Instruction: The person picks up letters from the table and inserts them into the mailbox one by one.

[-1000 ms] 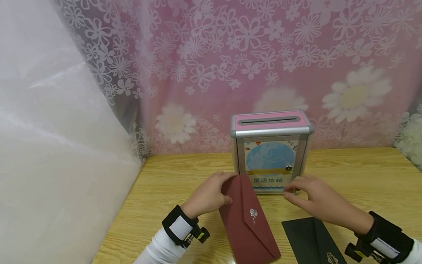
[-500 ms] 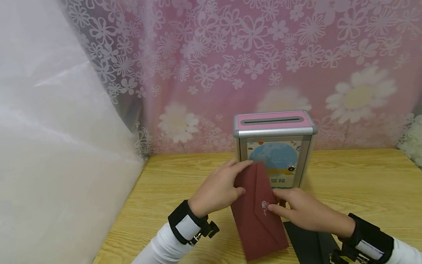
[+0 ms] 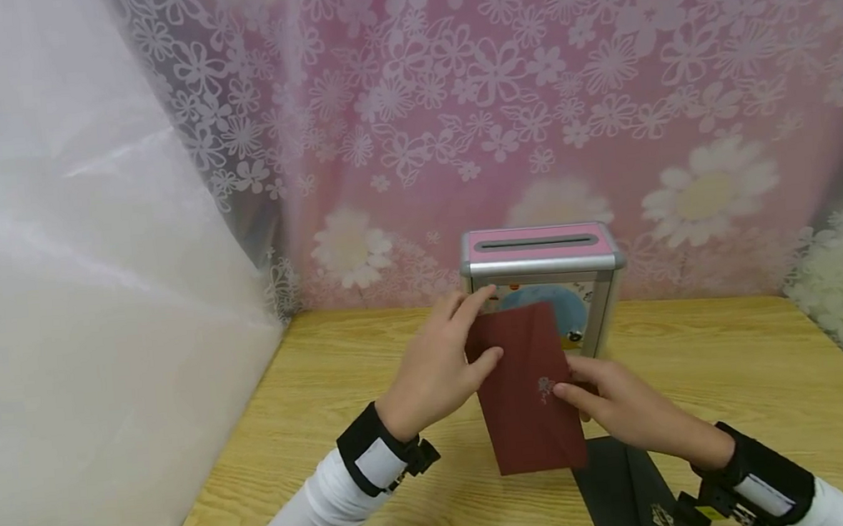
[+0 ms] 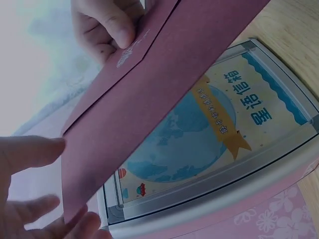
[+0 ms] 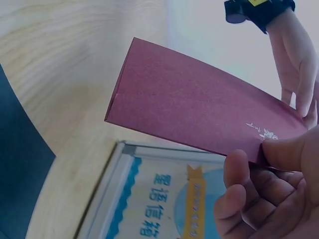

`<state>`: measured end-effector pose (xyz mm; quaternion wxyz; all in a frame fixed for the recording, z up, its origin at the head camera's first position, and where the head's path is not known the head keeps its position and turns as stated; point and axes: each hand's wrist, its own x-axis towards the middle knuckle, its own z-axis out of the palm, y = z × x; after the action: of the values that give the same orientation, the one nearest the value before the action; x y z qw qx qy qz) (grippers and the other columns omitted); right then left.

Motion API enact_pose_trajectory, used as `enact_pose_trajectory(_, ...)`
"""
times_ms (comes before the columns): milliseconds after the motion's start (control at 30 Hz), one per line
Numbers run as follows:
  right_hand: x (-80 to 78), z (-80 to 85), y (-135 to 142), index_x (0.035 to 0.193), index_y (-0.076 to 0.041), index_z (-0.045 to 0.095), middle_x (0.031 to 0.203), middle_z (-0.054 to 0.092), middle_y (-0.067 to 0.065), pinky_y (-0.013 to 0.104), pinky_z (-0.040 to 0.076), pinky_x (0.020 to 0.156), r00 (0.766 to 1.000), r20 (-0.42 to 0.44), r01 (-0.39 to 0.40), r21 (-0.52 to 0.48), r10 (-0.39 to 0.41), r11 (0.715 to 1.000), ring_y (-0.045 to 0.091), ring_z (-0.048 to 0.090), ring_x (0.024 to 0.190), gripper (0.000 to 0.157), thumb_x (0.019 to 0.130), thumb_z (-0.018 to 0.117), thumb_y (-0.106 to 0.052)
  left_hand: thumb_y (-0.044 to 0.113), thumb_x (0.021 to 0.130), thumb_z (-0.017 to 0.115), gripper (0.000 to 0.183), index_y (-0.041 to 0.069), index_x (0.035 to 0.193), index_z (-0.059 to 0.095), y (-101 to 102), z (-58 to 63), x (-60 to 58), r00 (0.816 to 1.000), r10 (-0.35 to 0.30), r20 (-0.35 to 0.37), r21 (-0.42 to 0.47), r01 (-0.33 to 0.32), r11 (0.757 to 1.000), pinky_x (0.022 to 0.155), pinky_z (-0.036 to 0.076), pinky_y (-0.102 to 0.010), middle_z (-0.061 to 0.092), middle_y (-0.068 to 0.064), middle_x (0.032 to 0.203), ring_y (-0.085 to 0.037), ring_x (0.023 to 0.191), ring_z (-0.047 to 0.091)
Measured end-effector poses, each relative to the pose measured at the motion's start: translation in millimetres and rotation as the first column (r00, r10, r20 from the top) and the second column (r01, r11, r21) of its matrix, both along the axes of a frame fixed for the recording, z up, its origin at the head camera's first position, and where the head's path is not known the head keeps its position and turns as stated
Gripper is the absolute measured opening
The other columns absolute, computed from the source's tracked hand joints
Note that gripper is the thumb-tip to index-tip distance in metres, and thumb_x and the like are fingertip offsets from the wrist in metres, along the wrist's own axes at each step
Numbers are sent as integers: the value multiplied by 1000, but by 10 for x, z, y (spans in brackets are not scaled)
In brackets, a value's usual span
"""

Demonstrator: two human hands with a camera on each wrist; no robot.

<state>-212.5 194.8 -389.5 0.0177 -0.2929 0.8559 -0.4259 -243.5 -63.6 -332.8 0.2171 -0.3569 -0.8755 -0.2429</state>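
A dark red envelope (image 3: 527, 396) with a small silver floral mark is held up in front of a pink-topped letter box (image 3: 542, 265). My right hand (image 3: 622, 400) pinches its right edge, thumb on the face by the mark and fingers behind, as the right wrist view shows. At the envelope's upper left end is my left hand (image 3: 434, 366), thumb and fingers spread around the corner. In the left wrist view the left thumb (image 4: 37, 152) meets the envelope's end, and the lower fingers touch the corner. The lower front of the box is hidden behind the envelope.
A black envelope (image 3: 625, 492) with a gold mark lies on the wooden table (image 3: 354, 352) below my right hand. A slot (image 3: 536, 243) runs across the box's top. A pink flowered curtain (image 3: 410, 130) hangs behind, and white sheeting (image 3: 92, 283) stands at the left.
The red envelope has risen and shifted right toward the box. My right hand came in and took its right edge. My left hand moved up and right with it, and its fingers spread.
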Motion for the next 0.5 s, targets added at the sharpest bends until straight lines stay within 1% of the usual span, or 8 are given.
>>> enact_pose_trajectory(33, 1, 18, 16, 121, -19, 56, 80, 63, -1, 32, 52, 53, 999, -26, 19, 11, -18, 1000, 14, 57, 61, 23, 99, 53, -16, 30, 86, 68, 68, 13, 144, 37, -9, 6, 0, 1000, 6, 5, 44, -6, 999, 70, 47, -30, 50, -3, 115, -10, 90, 44)
enact_pose_trajectory(100, 2, 57, 50, 117, -19, 57, 74, 61, -1, 30, 50, 53, 996, -73, 51, 25, -49, 998, 12, 55, 59, 19, 98, 54, -17, 32, 87, 67, 67, 10, 143, 37, -30, 9, -1, 1000, 7, 30, 125, -11, 992, 72, 48, -32, 52, -4, 115, -12, 94, 47)
enact_pose_trajectory(167, 5, 104, 90, 115, -20, 58, 71, 59, -1, 29, 49, 52, 991, -105, 84, 30, -81, 996, 11, 53, 58, 18, 98, 54, -18, 33, 88, 66, 64, 8, 140, 39, -41, 5, 0, 998, -4, 63, 178, -8, 984, 71, 50, -31, 55, -4, 111, -12, 92, 51)
enact_pose_trajectory(200, 7, 131, 112, 115, -19, 58, 71, 58, -1, 29, 48, 52, 988, -122, 100, 33, -95, 994, 12, 53, 58, 18, 98, 54, -19, 33, 89, 66, 62, 8, 139, 40, -43, -6, 2, 995, -18, 94, 194, 0, 981, 70, 50, -30, 57, -3, 109, -12, 91, 52)
enact_pose_trajectory(267, 10, 190, 155, 117, -18, 58, 73, 59, -1, 29, 47, 52, 982, -145, 128, 35, -122, 991, 12, 53, 60, 19, 98, 54, -20, 34, 90, 64, 56, 8, 135, 45, -35, -31, 7, 988, -48, 150, 197, 18, 980, 64, 50, -26, 59, -1, 102, -9, 85, 54)
enact_pose_trajectory(400, 4, 309, 214, 124, -16, 56, 84, 64, -4, 30, 49, 55, 971, -192, 155, 35, -146, 987, 13, 57, 66, 26, 99, 53, -19, 33, 93, 61, 42, 8, 126, 53, 24, -100, 28, 965, -94, 245, 156, 57, 986, 63, 51, -21, 62, 3, 95, -2, 79, 54)
enact_pose_trajectory(500, -10, 389, 222, 128, -16, 55, 92, 66, -4, 31, 52, 57, 966, -217, 149, 25, -140, 989, 11, 59, 70, 29, 99, 53, -18, 27, 95, 60, 26, 9, 114, 59, 79, -150, 30, 961, -111, 255, 135, 79, 988, 60, 50, -19, 63, 4, 89, 1, 71, 53)
